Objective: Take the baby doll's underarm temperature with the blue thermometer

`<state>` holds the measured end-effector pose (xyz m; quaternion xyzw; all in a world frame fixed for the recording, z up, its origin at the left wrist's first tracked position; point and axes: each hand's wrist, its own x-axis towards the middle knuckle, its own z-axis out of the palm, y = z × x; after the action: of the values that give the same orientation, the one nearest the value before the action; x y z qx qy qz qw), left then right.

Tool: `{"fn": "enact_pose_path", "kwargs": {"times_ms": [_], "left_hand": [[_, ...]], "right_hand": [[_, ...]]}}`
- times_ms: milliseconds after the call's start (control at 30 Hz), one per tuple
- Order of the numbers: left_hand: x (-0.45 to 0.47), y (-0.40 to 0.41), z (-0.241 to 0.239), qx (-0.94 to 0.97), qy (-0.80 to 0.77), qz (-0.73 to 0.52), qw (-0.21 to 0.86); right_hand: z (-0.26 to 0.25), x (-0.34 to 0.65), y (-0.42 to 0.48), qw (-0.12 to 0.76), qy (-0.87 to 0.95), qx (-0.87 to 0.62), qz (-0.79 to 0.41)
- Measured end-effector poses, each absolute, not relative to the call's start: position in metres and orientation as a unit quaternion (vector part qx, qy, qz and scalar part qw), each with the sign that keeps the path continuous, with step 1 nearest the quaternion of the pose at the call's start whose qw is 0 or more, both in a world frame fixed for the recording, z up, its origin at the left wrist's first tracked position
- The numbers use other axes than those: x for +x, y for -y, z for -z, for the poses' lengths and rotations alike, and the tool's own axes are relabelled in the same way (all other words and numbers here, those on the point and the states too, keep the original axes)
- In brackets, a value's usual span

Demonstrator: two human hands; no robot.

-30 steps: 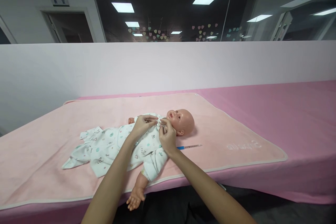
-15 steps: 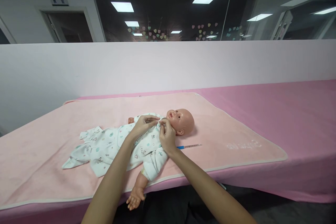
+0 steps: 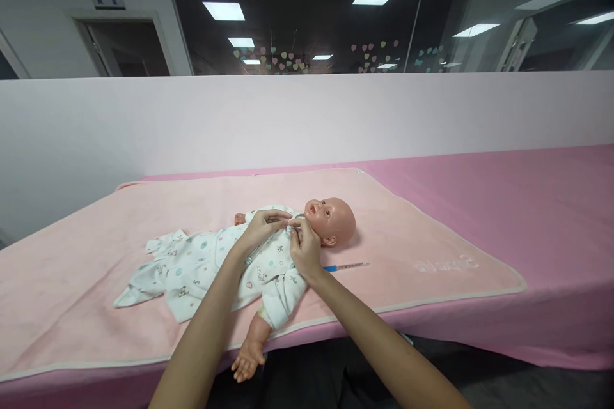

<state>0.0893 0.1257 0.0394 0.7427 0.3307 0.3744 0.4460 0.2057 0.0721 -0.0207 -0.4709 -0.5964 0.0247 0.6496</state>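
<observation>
A baby doll [image 3: 341, 220] lies on its back, its head to the right, dressed in a white printed baby outfit [image 3: 199, 262]. At the neckline of this outfit, my left hand [image 3: 263, 229] and my right hand [image 3: 306, 249] meet with fingertips pinched on the fabric. A small fastening seems to sit between the fingers, mostly hidden by them. Close to my right wrist lies a thin thermometer [image 3: 350, 266] with a blue end. Under my left forearm, part of a clear, narrow object [image 3: 249, 260] rests on the outfit.
Beneath the doll is a light pink blanket [image 3: 407, 236] with a pale border, spread over a darker pink table cover [image 3: 542, 217]. The doll's near arm [image 3: 249, 358] hangs past the front edge. A white partition [image 3: 307, 121] stands behind the table.
My fingers have shifted very slightly at the neckline. Doll, thermometer and blanket stay where they were.
</observation>
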Motion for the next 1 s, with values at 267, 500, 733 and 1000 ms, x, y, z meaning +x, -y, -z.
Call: {"fn": "enact_pose_path", "kwargs": {"times_ms": [267, 500, 733, 1000], "left_hand": [[0.0889, -0.1282, -0.0374, 0.747, -0.331, -0.393, 0.423], [0.0883, -0.1222, -0.0456, 0.765, -0.307, -0.365, 0.432], [0.0869, -0.1245, -0.0417, 0.777, -0.296, -0.346, 0.434], [0.0871, -0.1232, -0.0411, 0.783, -0.292, -0.343, 0.429]], "right_hand": [[0.0206, 0.2053, -0.0731, 0.659, 0.601, -0.453, -0.011], [0.0201, 0.2039, -0.0727, 0.677, 0.570, -0.465, -0.015], [0.0184, 0.2028, -0.0739, 0.692, 0.552, -0.464, 0.001], [0.0164, 0.2043, -0.0728, 0.691, 0.560, -0.457, 0.013]]}}
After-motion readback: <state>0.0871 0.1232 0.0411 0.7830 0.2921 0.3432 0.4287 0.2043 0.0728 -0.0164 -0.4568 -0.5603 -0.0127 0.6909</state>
